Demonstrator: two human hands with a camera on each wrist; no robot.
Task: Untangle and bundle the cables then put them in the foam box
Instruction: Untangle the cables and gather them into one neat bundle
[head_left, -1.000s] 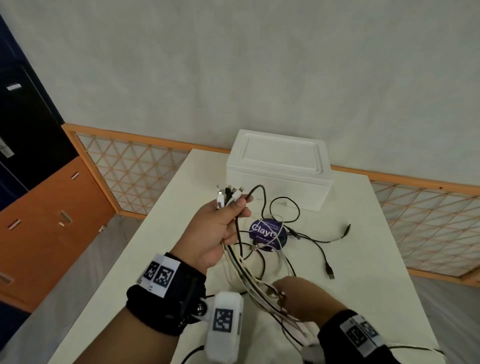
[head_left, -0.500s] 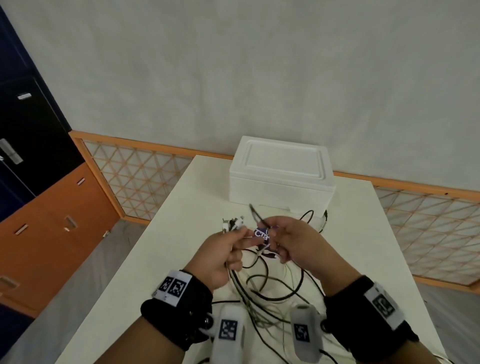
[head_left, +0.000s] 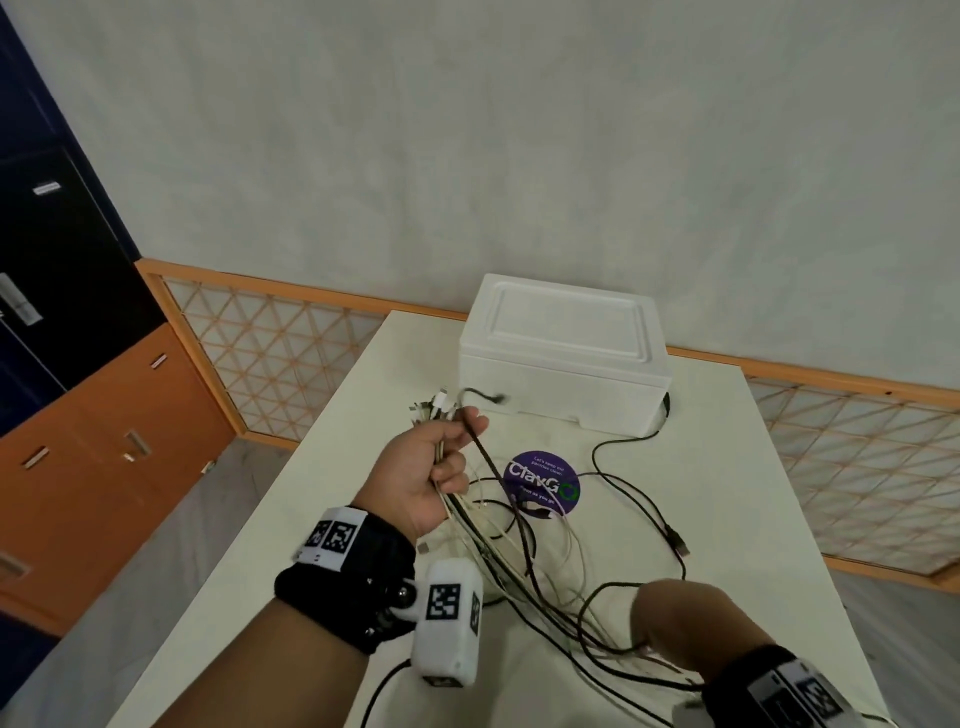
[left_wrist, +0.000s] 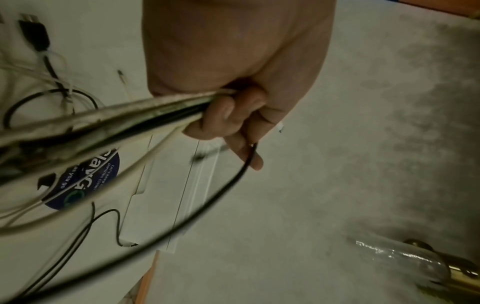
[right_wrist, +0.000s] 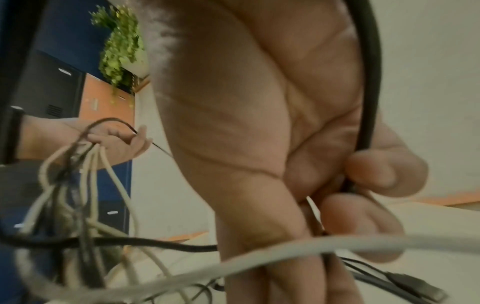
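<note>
My left hand is raised over the table and grips a bunch of white and black cables just below their plugs, which stick up out of the fist. In the left wrist view the fingers curl round the strands. My right hand is low and near me; it holds the same strands further down. The right wrist view shows its fingertips pinching a black cable. The white foam box stands at the table's far end with its lid on.
A round purple sticker lies on the white table under the loops. One black cable with a USB plug trails right toward the box. An orange lattice rail runs behind the table, with orange cabinets on the left.
Half a second ago both hands met at the cable ends in front of the box. My right hand has since slid down the strands toward me; the left still holds the ends.
</note>
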